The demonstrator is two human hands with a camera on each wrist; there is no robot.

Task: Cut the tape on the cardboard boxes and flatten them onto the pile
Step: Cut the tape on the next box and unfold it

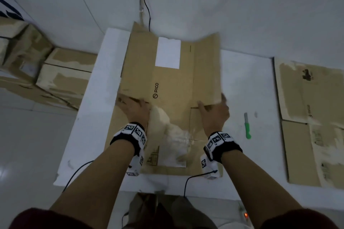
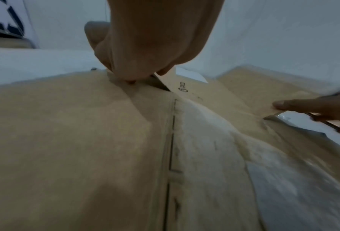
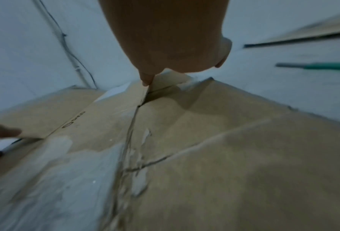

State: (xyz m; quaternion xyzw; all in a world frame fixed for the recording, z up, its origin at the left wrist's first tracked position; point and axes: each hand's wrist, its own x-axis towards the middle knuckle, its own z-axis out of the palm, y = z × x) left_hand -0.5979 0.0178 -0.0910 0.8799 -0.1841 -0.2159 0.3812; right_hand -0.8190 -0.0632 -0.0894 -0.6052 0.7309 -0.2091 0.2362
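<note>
Flattened cardboard box (image 1: 173,83) lies on white table (image 1: 242,83), far flaps raised. Left hand (image 1: 135,108) and right hand (image 1: 214,111) each grip a side edge, fingers curled under. Green knife (image 1: 247,126) just right; flat pile (image 1: 312,121) beyond it.

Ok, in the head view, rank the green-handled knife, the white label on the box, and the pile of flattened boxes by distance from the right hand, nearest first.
From the right hand:
1. Green-handled knife, on the white surface just to its right.
2. White label, on the far part of the box it holds, up and to the left.
3. Pile of flattened boxes, far right.
</note>
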